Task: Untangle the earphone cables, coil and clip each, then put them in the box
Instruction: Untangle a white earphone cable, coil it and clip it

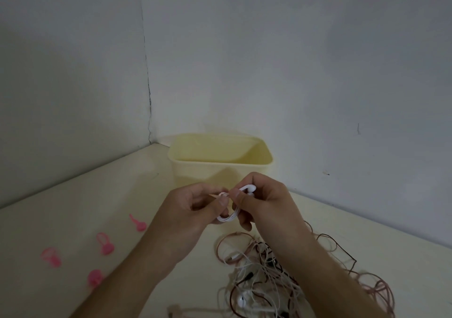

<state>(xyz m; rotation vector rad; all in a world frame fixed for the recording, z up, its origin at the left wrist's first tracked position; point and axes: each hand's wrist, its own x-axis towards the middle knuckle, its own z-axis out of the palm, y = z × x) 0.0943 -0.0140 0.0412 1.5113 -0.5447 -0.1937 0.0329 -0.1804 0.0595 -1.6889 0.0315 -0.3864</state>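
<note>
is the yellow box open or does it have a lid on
Open. The yellow box has no lid; its rim and inner walls show. Its bottom is out of view.

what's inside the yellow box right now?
Only bare inner walls of the yellow box show; no earphones visible in it. Its front wall hides the bottom, so that part can't be checked. Both hands hold a white cable in front of it.

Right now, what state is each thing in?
White earphone cable: coiled, pinched by both hands, off the table.
Left hand: grips the coil.
Right hand: grips the coil.
Yellow box: open-topped, contents not visible.
Cable pile: tangled on the table.
Four pink clips: lying unused.
</note>
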